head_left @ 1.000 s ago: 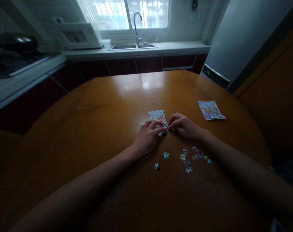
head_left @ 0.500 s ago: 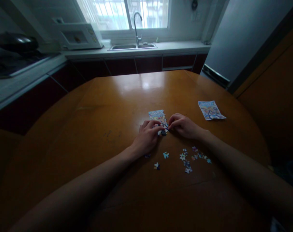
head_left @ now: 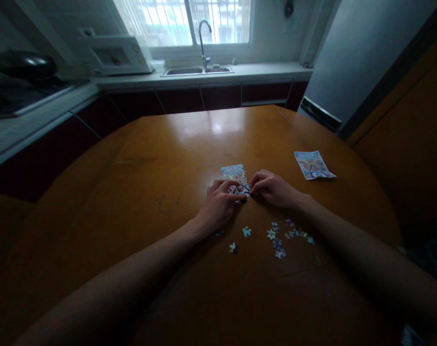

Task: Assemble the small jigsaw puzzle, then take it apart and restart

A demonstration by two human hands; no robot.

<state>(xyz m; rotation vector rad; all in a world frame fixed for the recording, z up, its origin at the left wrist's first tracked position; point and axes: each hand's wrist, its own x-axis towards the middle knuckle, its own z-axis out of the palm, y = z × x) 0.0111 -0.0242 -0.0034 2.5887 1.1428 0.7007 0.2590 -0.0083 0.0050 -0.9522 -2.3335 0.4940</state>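
A partly joined jigsaw puzzle lies in front of me, its right edge jagged with knobs. My left hand rests over its lower left part, thumb and forefinger apart and pressing on the joined pieces. At the lower right edge, my right hand pinches a small dark puzzle piece against the puzzle; the fingertips hide most of it. Nearer to me lie a light blue piece, a white and dark piece and a dark piece beside my left wrist.
Several loose pieces are scattered below my right forearm. A creased picture sheet lies to the right on the wooden table. Beyond the table stand a counter with a sink, a microwave and a refrigerator.
My left thumb has shifted down a little, onto the puzzle's lower edge, covering the white and dark patch seen there before. My right hand has stayed nearly still at the edge.
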